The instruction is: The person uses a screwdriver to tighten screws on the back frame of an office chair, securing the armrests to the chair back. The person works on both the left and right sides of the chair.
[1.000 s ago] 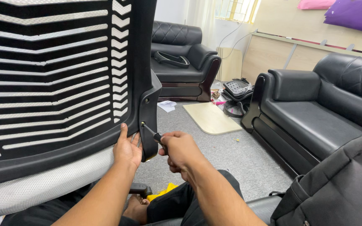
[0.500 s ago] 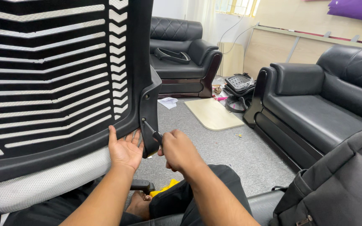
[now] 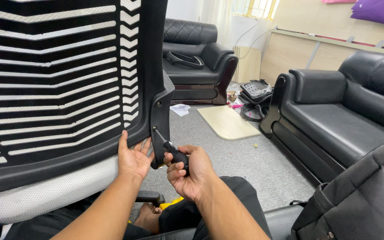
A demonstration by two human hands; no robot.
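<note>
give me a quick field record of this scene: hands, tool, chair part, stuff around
left hand: left hand flat against the lower edge of the black slatted chair back
right hand: right hand gripping a black-handled screwdriver
tool tip: set at a screw on the chair back's side bracket
below the back: white mesh panel
surroundings: black leather sofa at right, black armchair behind, grey carpet, beige board on the floor, black backpack at lower right

Person's own body, seen from above: left hand (image 3: 133, 156) and right hand (image 3: 191, 173) bare, without gloves, rings or watch; forearms uncovered, no sleeves in view. Legs in black trousers (image 3: 221, 209), apparently; one bare foot (image 3: 148, 218) below.
</note>
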